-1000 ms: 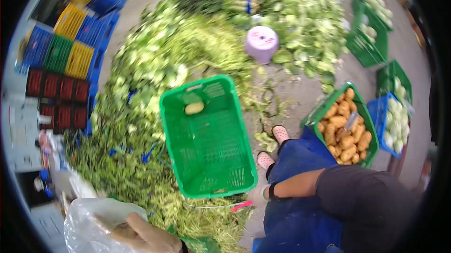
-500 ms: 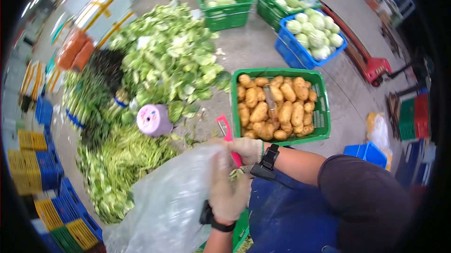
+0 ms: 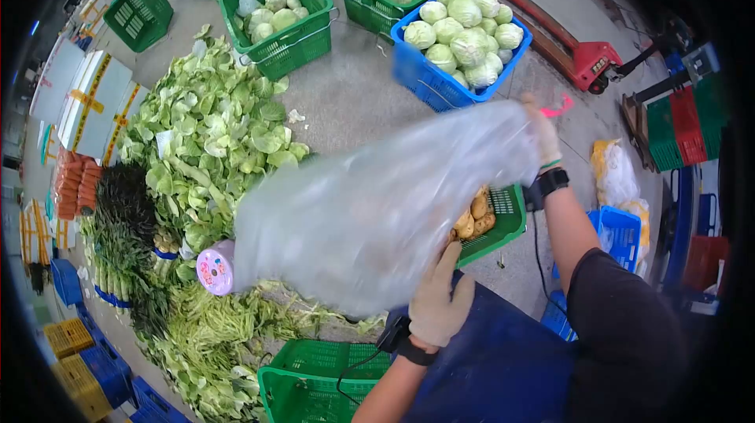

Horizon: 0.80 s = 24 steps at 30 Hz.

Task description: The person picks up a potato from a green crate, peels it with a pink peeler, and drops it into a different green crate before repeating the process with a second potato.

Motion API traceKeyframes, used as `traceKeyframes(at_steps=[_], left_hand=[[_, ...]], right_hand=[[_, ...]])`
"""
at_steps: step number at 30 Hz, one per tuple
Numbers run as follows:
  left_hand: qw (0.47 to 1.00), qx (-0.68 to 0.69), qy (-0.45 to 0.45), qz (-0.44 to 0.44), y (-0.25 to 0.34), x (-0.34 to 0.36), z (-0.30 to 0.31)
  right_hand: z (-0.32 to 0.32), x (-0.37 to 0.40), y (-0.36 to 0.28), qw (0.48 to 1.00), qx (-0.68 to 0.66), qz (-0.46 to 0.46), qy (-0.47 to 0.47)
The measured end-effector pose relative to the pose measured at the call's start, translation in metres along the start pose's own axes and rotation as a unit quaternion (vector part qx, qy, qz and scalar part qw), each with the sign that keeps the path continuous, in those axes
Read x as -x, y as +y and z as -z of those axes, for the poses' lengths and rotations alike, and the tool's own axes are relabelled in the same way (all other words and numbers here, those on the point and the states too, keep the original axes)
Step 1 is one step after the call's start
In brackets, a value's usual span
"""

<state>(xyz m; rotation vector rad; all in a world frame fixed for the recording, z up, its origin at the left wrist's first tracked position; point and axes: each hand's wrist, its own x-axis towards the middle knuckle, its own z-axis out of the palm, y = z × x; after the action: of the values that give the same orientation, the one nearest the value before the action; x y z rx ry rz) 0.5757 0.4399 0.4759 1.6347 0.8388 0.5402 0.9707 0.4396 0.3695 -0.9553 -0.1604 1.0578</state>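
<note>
A large clear plastic bag is stretched out in front of me. My left hand, in a pale glove, grips its lower edge. My right hand, also gloved, is raised and holds the bag's upper right corner together with a pink peeler. Behind the bag a green crate of potatoes shows only partly.
A blue crate of cabbages and two green crates of cabbages stand beyond. Leafy trimmings pile on the left, by a lilac stool. A green crate sits below. A red pallet jack is at right.
The view swung further right and up. My right hand rose with the peeler and the bag's corner, spreading the bag wide. The left hand keeps hold of the lower edge.
</note>
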Motion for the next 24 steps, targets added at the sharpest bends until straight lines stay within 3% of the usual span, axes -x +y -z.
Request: traceKeyframes(at_steps=[2,3,4,5,6,8,9,10,12,13,15,16,17,18,19,20,21,23,24], left_hand=[[0.996,0.021,0.005,0.086,-0.015,0.007,0.006],[0.992,0.009,0.019,0.122,-0.028,0.015,0.009],[0.989,0.017,0.052,0.140,-0.049,0.029,0.010],[0.984,0.024,0.084,0.158,-0.071,0.044,0.011],[0.972,0.028,0.107,0.208,-0.087,0.059,0.017],[0.922,0.079,0.192,0.328,-0.120,0.097,0.024],[0.876,0.125,0.253,0.392,-0.137,0.119,0.026],[0.845,0.116,0.290,0.435,-0.150,0.141,0.029],[0.783,0.095,0.356,0.502,-0.183,0.194,0.030],[0.754,0.081,0.383,0.527,-0.201,0.226,0.026],[0.713,0.043,0.389,0.582,-0.225,0.280,0.016],[0.707,0.049,0.390,0.588,-0.236,0.307,0.011],[0.665,0.012,0.374,0.646,-0.247,0.331,0.005],[0.622,-0.025,0.353,0.699,-0.256,0.347,-0.001],[0.619,-0.019,0.352,0.702,-0.258,0.349,-0.001],[0.573,-0.028,0.336,0.747,-0.253,0.342,0.002],[0.523,-0.036,0.319,0.789,-0.251,0.338,0.004],[0.496,-0.018,0.353,0.793,-0.278,0.362,-0.007],[0.521,-0.086,0.360,0.769,-0.311,0.396,-0.020]], right_hand=[[0.077,-0.036,-0.025,1.000,-0.009,0.009,0.011],[0.078,-0.037,-0.023,1.000,-0.007,-0.003,0.009],[0.080,-0.033,-0.021,0.946,0.308,0.083,0.051],[0.079,-0.025,-0.018,0.787,0.589,0.164,0.080],[0.081,-0.017,-0.011,0.541,0.803,0.232,0.094],[0.109,0.001,-0.001,0.548,0.799,0.064,0.240],[0.058,0.019,0.016,0.465,0.824,-0.001,0.324],[0.137,0.014,0.027,0.443,0.839,-0.048,0.313],[0.113,0.051,0.055,0.440,0.847,-0.102,0.280],[0.145,0.058,0.074,0.376,0.869,-0.129,0.294],[0.179,0.081,0.108,0.335,0.885,-0.204,0.250],[0.165,0.090,0.128,0.327,0.890,-0.204,0.245],[0.135,0.101,0.158,0.607,0.644,-0.209,0.416],[0.116,0.111,0.180,0.786,0.289,-0.178,0.517],[0.129,0.118,0.208,0.775,0.422,-0.153,0.444],[0.096,0.133,0.223,0.835,0.406,-0.196,0.315],[0.111,0.138,0.246,0.833,0.465,-0.226,0.199],[0.018,0.151,0.273,0.820,0.493,-0.275,0.091],[-0.004,0.154,0.286,0.793,0.548,-0.263,0.039]])
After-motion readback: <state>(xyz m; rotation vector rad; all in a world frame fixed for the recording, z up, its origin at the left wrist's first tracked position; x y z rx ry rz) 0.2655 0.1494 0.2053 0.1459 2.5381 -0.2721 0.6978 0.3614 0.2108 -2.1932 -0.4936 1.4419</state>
